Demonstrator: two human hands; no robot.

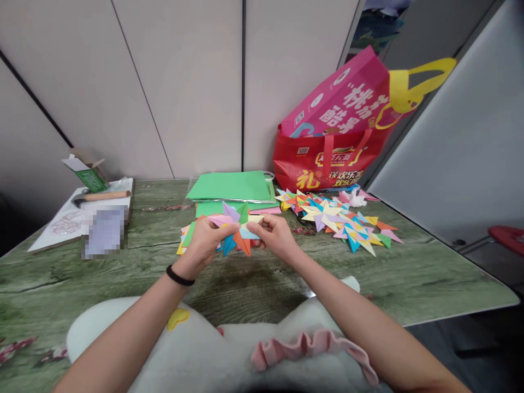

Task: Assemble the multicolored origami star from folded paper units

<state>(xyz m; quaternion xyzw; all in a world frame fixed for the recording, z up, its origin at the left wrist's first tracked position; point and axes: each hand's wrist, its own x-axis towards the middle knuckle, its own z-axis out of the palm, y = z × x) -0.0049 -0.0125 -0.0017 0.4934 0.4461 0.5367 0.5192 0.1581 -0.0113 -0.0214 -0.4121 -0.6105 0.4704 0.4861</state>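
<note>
My left hand (203,240) and my right hand (276,233) hold a many-coloured folded paper star (239,229) between them, just above the green wood-grain table (409,273). Both hands pinch it with closed fingers, the left from the left side and the right from the right. A black band circles my left wrist. Small loose coloured paper pieces (186,236) lie under and left of the star.
A stack of green paper sheets (231,186) lies behind my hands. Several finished paper stars (339,218) are spread to the right. A red and pink shopping bag (335,136) stands at the back. A small green box (88,172) and a wooden-handled tool (102,196) sit left.
</note>
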